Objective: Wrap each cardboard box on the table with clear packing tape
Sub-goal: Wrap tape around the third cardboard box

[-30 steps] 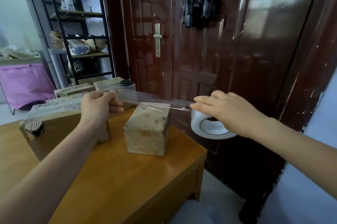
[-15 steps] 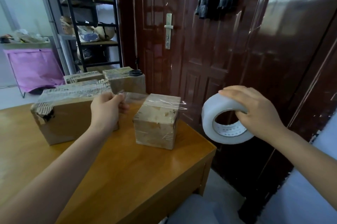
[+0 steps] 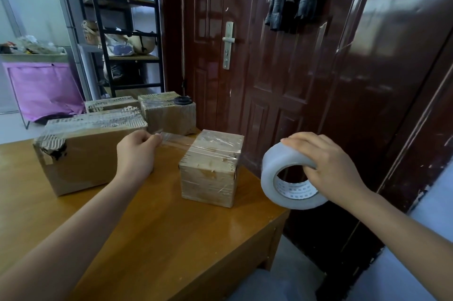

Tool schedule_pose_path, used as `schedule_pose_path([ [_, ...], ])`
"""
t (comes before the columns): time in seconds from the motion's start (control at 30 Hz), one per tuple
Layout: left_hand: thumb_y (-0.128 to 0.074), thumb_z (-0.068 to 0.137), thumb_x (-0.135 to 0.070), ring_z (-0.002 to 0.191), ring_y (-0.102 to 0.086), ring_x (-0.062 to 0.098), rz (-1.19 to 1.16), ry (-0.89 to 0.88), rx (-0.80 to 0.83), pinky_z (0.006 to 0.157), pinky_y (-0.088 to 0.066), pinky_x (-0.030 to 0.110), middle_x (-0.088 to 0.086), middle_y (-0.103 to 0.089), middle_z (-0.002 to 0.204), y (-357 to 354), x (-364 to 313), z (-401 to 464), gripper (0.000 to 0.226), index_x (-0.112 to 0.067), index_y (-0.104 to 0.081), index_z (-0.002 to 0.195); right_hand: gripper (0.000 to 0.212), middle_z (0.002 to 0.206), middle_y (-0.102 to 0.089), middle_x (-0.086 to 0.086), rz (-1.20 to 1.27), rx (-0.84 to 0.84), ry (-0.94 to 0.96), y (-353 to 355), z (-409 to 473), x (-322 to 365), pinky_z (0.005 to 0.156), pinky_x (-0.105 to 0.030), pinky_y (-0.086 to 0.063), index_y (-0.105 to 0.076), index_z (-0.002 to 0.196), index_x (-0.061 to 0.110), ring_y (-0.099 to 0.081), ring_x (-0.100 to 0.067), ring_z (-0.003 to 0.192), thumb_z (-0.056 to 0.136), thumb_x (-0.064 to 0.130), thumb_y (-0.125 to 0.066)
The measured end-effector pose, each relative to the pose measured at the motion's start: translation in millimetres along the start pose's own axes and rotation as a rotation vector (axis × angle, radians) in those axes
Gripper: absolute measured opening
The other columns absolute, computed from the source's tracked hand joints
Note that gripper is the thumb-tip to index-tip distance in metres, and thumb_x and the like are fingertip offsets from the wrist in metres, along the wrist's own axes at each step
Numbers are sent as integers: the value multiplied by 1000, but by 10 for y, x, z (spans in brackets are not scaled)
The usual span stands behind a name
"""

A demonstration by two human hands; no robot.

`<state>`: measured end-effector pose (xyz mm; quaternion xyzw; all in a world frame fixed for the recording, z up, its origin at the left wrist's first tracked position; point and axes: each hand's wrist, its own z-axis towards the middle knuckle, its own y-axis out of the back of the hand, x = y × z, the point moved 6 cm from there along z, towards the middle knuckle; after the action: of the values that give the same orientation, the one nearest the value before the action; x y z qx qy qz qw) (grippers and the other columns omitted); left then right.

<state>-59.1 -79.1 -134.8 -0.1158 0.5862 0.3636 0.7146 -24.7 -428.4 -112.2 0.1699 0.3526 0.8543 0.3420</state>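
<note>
2 hands (image 3: pixel 136 153) (image 3: pixel 328 166) work: left pinches the tape's free end (image 3: pixel 160 134), right grips the tape roll (image 3: pixel 286 173). Thin, clingy film wrinkles; hold its edges over the small box (image 3: pixel 210 168) near the worktop's (image 3: pixel 147 239) right edge.

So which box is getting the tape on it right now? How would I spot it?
Find the wooden table in front of the dark red door. The box being taped stands alone near the table's right edge, between the two hands. It is the smallest, cube-shaped one, with clear tape stretching from its top to the left hand.
</note>
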Motion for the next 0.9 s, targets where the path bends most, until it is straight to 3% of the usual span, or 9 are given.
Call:
schedule_pose_path([
  [0.23,-57,91,-13,81,-64,35,27,62,60,75,-54,48,16,-68,81,-72,165,-22,22,-1,-66,75,73,116,-62,3,-2,40,-4,-72,-49,47,74,-46,-52,-65,123,18,-56,-24,94,62,-23,-64],
  [0.4,-54,94,-12,77,-65,26,121,128,185,70,-51,35,10,-67,75,-266,340,-164,24,-3,-64,73,74,112,-63,3,-118,85,88,-108,32,163,69,-36,-42,-65,118,20,-51,-19,87,56,-21,-69],
  [0.5,-52,97,-17,72,-59,19,241,113,288,64,-47,30,5,-63,76,-394,338,-213,26,-10,-60,73,71,101,-65,3,-217,110,191,-167,157,312,63,-31,-37,-71,108,19,-58,-22,76,48,-19,-77],
  [0.67,-50,96,-22,95,-58,19,389,139,431,96,-49,40,-5,-61,91,-531,377,-242,16,-21,-65,102,72,89,-65,7,-240,157,313,-319,348,550,57,-27,-33,-74,99,25,-56,-18,66,40,-15,-79],
  [0.8,-51,95,-26,121,-50,27,520,97,474,103,-41,40,7,-59,127,-525,348,-236,32,-19,-61,125,73,88,-64,8,-217,168,303,-366,391,571,55,-27,-34,-73,98,27,-55,-17,65,39,-15,-78],
  [0.9,-49,96,-35,128,-38,29,637,32,473,104,-32,41,6,-50,136,-523,335,-251,38,-24,-53,131,73,90,-64,8,-197,177,269,-366,386,536,56,-27,-36,-73,102,27,-56,-19,67,43,-17,-76],
])
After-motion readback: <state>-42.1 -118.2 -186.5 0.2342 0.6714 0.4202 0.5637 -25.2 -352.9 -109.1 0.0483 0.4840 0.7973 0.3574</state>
